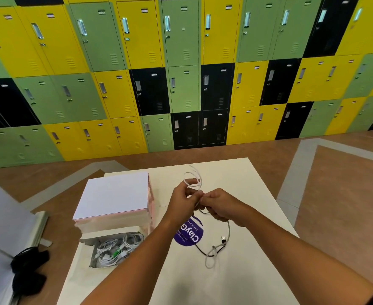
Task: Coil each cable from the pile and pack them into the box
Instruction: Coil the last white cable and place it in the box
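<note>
Above the white table (247, 194), my left hand (182, 203) pinches a white cable (194, 180) that loops up from its fingers. My right hand (219, 205) grips the same cable just to the right; its tail hangs down to a USB plug (224, 239) on the table. A thin black cable (201, 252) lies tangled with the white tail near the front. The open box (86, 241) at the left holds several coiled white cables (113, 249), and its white lid (115, 194) stands raised behind.
A round purple sticker (190, 235) is on the table under my left forearm. A wall of yellow, green and black lockers (181, 73) stands behind. A black object (29, 269) lies on the floor at the left, beside a grey panel (2, 216).
</note>
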`<control>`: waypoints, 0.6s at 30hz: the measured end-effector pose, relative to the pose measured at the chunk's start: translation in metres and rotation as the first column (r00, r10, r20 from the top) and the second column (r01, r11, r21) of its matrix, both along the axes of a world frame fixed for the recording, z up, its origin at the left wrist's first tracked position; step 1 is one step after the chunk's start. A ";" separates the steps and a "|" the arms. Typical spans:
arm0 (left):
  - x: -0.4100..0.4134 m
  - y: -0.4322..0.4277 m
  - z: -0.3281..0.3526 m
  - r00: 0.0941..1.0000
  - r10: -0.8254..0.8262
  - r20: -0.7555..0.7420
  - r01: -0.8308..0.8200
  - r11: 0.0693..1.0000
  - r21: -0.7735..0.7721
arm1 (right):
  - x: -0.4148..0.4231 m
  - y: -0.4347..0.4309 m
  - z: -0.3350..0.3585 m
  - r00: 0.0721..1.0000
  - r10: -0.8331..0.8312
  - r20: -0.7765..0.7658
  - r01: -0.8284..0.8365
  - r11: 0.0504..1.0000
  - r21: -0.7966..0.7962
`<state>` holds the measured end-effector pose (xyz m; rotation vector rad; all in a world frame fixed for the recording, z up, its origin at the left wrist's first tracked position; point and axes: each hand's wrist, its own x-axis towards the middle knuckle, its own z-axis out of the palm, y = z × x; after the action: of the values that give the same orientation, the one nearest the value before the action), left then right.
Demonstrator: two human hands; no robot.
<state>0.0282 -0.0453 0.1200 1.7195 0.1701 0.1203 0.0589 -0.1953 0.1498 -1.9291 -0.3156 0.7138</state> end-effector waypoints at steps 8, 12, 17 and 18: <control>0.002 0.006 0.002 0.994 -0.094 -0.048 0.093 0.995 -0.029 | 0.004 -0.005 -0.004 0.994 0.098 0.039 -0.097 0.995 -0.028; 0.004 0.004 0.002 0.998 0.035 -0.055 -0.037 0.999 -0.038 | 0.002 -0.001 -0.010 0.999 -0.002 0.036 0.000 0.999 0.034; 0.003 0.008 0.006 0.994 0.100 -0.050 -0.096 0.992 0.078 | 0.004 -0.001 -0.008 0.993 -0.071 0.098 0.065 0.996 0.068; 0.002 0.009 0.007 0.995 0.079 -0.057 -0.075 0.995 0.071 | 0.005 -0.002 -0.007 0.990 -0.089 0.111 0.080 0.993 0.085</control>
<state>0.0300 -0.0364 0.1274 1.7863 0.2797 0.1330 0.0636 -0.1969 0.1431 -1.8988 -0.3266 0.5276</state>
